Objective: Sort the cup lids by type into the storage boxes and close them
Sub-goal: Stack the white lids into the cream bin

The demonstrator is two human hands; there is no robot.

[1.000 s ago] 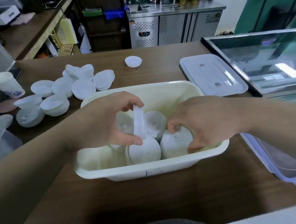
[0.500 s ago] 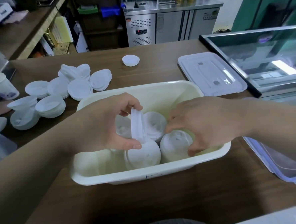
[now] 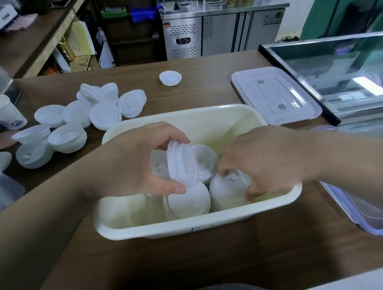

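— Lids first: where is the one I'm holding, and which way does it face?

— Left hand (image 3: 142,163) pinches a small stack of white lids (image 3: 181,165) between thumb and fingers, stood on edge above the cream storage box (image 3: 213,222). Its flat faces look left and right; the rim runs up and down, leaning slightly away from me.

— And my right?

— My right hand (image 3: 270,160) reaches into the box, fingertips closed on the top of the right-hand lid stack (image 3: 229,191). Another stack (image 3: 187,201) sits just beside it, two more behind.

— The box's long axis?

— Left to right across the brown wooden counter (image 3: 215,255).

— What else is out?

— Loose lids (image 3: 90,115) piled far left, a paper cup (image 3: 2,113) beside them, one small lid (image 3: 170,77) alone, a clear box lid (image 3: 275,95) lying flat at right, a clear container (image 3: 365,219) at the near right edge. Steel fridge cabinets (image 3: 221,33) stand behind.
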